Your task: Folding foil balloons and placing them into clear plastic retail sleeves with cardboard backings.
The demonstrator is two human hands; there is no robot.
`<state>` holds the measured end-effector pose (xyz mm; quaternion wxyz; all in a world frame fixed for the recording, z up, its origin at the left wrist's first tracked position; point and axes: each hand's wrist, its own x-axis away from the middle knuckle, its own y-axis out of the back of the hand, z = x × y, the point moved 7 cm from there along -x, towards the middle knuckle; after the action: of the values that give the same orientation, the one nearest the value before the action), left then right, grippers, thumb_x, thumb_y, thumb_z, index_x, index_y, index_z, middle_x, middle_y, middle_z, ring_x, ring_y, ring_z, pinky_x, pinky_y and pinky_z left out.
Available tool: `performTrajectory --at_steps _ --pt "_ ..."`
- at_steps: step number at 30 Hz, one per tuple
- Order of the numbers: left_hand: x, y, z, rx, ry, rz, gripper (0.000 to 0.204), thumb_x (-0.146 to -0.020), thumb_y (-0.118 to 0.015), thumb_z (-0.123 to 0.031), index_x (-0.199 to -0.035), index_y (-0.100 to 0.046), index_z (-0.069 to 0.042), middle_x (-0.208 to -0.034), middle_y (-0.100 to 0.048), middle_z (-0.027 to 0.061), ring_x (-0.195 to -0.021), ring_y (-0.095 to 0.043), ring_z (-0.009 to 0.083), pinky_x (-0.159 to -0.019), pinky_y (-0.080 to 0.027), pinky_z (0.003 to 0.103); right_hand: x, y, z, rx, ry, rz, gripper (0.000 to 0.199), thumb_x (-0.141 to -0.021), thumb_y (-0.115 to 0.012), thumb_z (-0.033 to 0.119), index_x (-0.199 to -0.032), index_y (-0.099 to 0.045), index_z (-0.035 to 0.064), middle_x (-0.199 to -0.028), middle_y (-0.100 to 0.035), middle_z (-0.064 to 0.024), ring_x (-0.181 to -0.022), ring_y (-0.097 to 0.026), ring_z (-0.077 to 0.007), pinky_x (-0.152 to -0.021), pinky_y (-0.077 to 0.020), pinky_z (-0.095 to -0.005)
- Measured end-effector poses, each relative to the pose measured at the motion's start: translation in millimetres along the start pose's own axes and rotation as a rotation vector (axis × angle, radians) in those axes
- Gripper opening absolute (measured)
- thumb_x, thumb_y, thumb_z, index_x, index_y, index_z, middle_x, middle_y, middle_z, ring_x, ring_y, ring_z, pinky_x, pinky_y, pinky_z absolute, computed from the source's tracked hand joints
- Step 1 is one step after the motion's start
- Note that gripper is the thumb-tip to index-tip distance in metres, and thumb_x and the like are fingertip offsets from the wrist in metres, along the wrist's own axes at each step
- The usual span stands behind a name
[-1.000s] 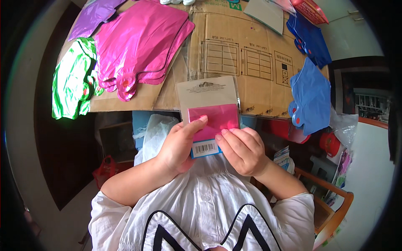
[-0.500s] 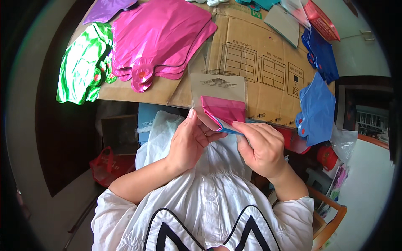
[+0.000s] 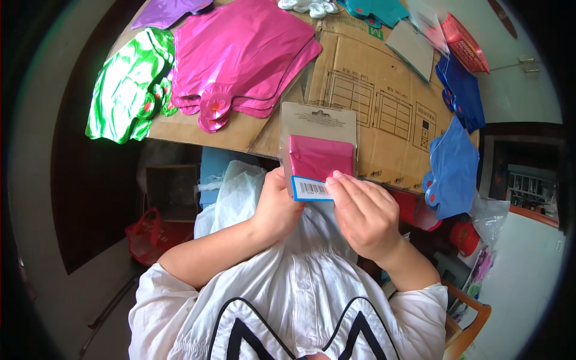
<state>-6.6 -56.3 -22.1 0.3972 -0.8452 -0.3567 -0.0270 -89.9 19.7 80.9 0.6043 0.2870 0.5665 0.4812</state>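
Note:
In front of my body is a clear plastic packet with a greyish backing card (image 3: 318, 122) and a hang hole at its far end. A folded pink foil balloon (image 3: 322, 156) lies against the card. At the packet's near end is a white barcode label (image 3: 310, 189) with a blue border. My left hand (image 3: 279, 205) is closed on the packet's lower left side, its fingers mostly hidden behind. With thumb and fingers together, my right hand (image 3: 367, 210) pinches the label's right end, covering part of it.
Flattened cardboard (image 3: 240, 135) covers the table. On it lie pink foil balloons (image 3: 252, 54), green ones (image 3: 123, 84), a purple one (image 3: 168, 12), and light blue (image 3: 454, 168) and dark blue (image 3: 462, 90) ones. A red basket (image 3: 465, 42) stands far right; a red bag (image 3: 159, 237) is below left.
The packet has turned so the pink foil and barcode label face up. My left fingers have closed behind it, while my right hand keeps its pinch. The view has shifted slightly.

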Motion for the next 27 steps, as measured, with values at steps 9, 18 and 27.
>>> performTrajectory --at_steps 9,18,27 --pt "9 -10 9 0.037 0.039 0.015 0.022 -0.094 -0.055 0.001 -0.113 -0.065 0.002 -0.11 -0.068 0.0077 -0.102 -0.063 0.0129 -0.092 -0.051 0.029 -3 -7 -1 0.201 0.091 0.032 0.033 -0.08 -0.059 0.005 -0.111 -0.066 -0.0056 -0.107 -0.068 -0.0204 -0.095 -0.068 -0.0325 -0.083 -0.0544 -0.0394" --pt "11 -8 18 0.111 0.051 0.037 0.024 -0.096 -0.052 -0.001 -0.117 -0.063 0.002 -0.112 -0.067 0.0077 -0.104 -0.062 0.0136 -0.096 -0.049 0.031 -3 -16 -2 0.284 0.148 0.054 0.036 -0.075 -0.062 0.01 -0.108 -0.068 -0.0028 -0.095 -0.063 -0.0111 -0.081 -0.057 -0.0236 -0.072 -0.0475 -0.0369" --pt "19 25 15 0.208 0.204 -0.062 0.025 -0.099 -0.051 -0.009 -0.121 -0.058 -0.001 -0.117 -0.065 0.0106 -0.108 -0.063 0.0192 -0.098 -0.049 0.037 5 -22 -6 0.313 0.18 0.024 0.034 -0.076 -0.063 0.011 -0.107 -0.069 -0.0007 -0.091 -0.063 -0.0131 -0.079 -0.059 -0.0241 -0.071 -0.0496 -0.0368"
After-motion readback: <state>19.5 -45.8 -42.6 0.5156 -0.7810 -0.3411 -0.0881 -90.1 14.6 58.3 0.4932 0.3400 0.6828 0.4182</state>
